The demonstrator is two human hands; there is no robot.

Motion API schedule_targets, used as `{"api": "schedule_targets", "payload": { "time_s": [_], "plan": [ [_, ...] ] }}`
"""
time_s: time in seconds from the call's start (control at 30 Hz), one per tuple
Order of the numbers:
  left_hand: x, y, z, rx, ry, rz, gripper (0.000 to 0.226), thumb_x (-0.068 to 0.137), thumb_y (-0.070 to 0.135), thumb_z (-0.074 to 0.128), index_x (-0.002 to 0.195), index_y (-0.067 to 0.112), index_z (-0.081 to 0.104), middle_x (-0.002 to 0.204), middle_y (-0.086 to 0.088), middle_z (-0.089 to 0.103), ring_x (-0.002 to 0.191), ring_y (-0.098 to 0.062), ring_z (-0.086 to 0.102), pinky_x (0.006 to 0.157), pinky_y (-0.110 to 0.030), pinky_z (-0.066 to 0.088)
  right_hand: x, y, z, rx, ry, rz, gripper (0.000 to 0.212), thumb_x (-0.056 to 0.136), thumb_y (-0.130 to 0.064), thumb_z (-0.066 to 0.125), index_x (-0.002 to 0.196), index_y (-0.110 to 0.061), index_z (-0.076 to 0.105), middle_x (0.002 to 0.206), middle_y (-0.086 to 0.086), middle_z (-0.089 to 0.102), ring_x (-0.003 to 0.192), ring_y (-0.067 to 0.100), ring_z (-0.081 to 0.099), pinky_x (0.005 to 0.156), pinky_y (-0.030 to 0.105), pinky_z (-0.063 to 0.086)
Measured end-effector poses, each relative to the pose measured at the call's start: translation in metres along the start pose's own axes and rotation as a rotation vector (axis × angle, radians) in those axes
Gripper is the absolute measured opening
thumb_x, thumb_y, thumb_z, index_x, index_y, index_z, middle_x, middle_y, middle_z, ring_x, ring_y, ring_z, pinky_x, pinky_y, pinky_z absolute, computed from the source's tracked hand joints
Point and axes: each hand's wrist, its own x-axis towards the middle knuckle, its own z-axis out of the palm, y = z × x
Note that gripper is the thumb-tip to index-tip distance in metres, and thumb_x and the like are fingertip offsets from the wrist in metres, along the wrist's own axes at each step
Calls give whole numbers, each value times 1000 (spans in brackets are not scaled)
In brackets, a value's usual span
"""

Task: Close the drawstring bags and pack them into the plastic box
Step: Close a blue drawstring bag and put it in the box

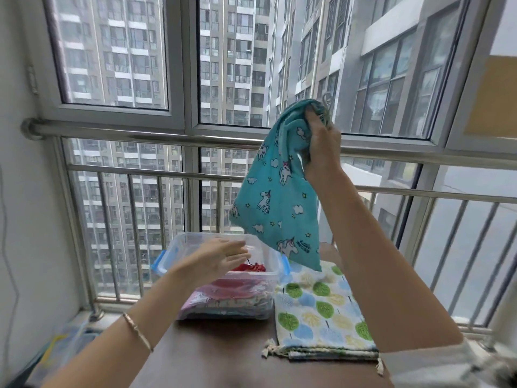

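Hanging from the right hand [321, 147], a teal unicorn-print drawstring bag [277, 203] is held high in the air. Its lower corner dangles above the far right part of the tabletop [223, 354]. The fingers are curled tight round the bag's bunched mouth, and a loop of grey cord [326, 100] sticks up above them. The left hand [221, 259] is spread wide and holds nothing, palm turned inward, above the near rim of the clear plastic box [181, 242]. That box sits at the tabletop's far edge, with blue latches [158, 261] on its ends and folded bags packed inside, a red drawstring bag [251, 268] on top. Just beside the box, along the right edge, lies a flat stack of tree-print drawstring bags [316, 312]. A thin bracelet [137, 330] circles the left wrist.
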Motion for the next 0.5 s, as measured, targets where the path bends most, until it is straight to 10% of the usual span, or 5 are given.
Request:
{"api": "schedule_targets", "payload": {
  "time_s": [0.3, 0.5],
  "plan": [
    [30, 22, 7, -118, 26, 20, 25, 100, 22, 43, 121, 17, 55, 109, -13, 63, 92, -26, 65, 72, -49, 58, 21, 23, -16, -73, 60, -34, 15, 92, -21, 63, 102, -10, 61, 90, 5, 65, 80, 19, 63, 65, 31, 56],
    [42, 39, -60, 552, 433, 99, 19, 101, 16, 42, 119, 9, 46, 94, -13, 60, 66, -16, 62, 42, -21, 50, 21, 72, -91, -683, 124, 287, 42, 91, -5, 59, 128, -9, 40, 105, 7, 53, 83, 19, 64, 57, 24, 54]
  ]
}}
